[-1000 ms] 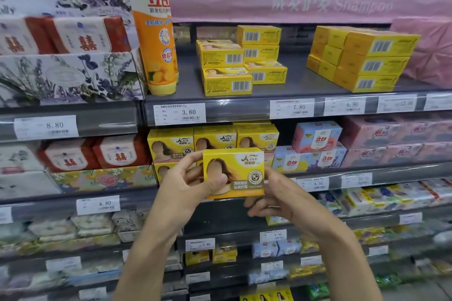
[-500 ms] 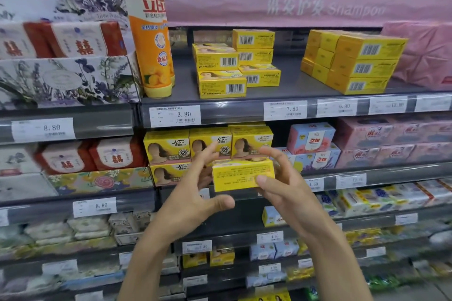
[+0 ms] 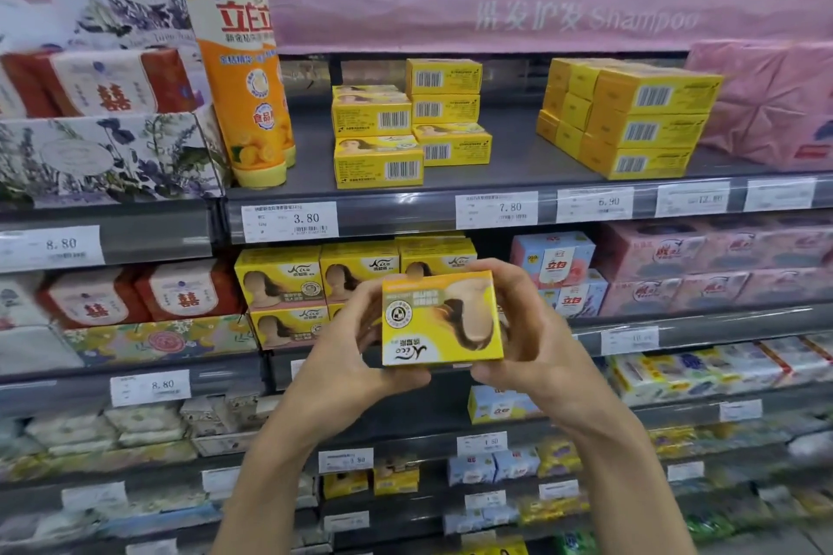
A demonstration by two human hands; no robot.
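Now the yellow box [image 3: 441, 320] sits between both hands, print upside down, long axis left to right. Left hand [image 3: 342, 356] and right hand [image 3: 536, 342] curl round its ends, thumbs underneath; the matching boxes [image 3: 279, 284] stand just beyond, slightly left.

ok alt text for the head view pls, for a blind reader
A left hand and right hand hold a yellow box, its print upside down, in front of shop shelves. Behind it matching boxes stand on a shelf, with a tall orange bottle on the shelf above.
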